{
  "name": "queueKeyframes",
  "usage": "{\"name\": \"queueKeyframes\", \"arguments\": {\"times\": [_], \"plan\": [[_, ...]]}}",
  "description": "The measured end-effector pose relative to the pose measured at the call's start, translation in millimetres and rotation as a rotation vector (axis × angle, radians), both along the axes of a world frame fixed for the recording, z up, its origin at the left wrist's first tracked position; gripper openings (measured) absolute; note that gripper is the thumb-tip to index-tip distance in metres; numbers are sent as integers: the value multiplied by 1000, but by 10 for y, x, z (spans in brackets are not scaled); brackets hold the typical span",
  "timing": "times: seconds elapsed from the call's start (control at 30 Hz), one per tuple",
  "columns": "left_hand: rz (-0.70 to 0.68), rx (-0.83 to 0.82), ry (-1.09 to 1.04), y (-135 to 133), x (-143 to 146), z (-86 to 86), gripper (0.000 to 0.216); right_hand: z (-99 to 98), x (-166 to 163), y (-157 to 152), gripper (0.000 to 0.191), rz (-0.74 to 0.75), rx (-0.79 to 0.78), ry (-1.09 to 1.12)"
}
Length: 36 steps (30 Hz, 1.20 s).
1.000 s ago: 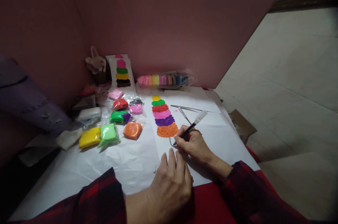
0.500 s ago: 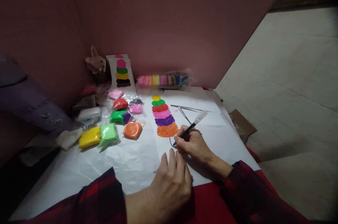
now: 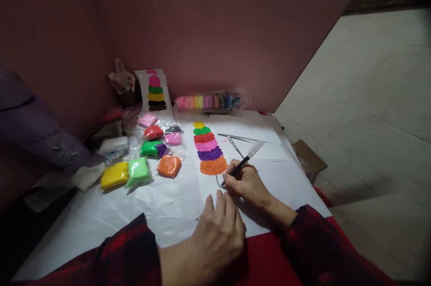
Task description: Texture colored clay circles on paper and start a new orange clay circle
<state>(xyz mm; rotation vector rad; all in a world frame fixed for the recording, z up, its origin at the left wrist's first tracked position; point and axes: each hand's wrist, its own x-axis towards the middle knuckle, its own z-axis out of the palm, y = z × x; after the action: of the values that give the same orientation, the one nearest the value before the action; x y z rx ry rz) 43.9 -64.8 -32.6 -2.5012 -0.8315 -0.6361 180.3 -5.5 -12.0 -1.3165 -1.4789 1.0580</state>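
Observation:
My right hand (image 3: 247,185) is closed around a black pen (image 3: 244,161) with a clear end, its tip at a short dark curved line on the white paper (image 3: 210,187). Just above that line is a stack of textured clay bands (image 3: 211,153), yellow at the top, then green, red, pink and purple, with orange at the bottom. My left hand (image 3: 218,225) lies flat on the paper's lower part, fingers stretched out and holding nothing. Beyond the pen a slim metal tool (image 3: 235,146) rests on the paper, partly behind my right hand.
Several bagged clay pieces, among them yellow (image 3: 115,175), light green (image 3: 138,169) and orange (image 3: 169,166), lie to the left. A long pack of coloured clay (image 3: 208,102) sits by the wall. A sheet with coloured bands (image 3: 155,93) leans behind. A purple cylindrical object (image 3: 40,120) stands far left.
Both hands stay almost exactly where they were, the pen tip still on the curved line. The purple object at the left looks slightly turned, showing a printed face.

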Motion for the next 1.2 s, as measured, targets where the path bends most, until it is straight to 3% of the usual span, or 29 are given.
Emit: {"name": "queueKeyframes", "arguments": {"times": [1.2], "plan": [[-25, 15, 51, -15, -14, -9, 27, 20, 9, -14, 13, 38, 1, -62]]}}
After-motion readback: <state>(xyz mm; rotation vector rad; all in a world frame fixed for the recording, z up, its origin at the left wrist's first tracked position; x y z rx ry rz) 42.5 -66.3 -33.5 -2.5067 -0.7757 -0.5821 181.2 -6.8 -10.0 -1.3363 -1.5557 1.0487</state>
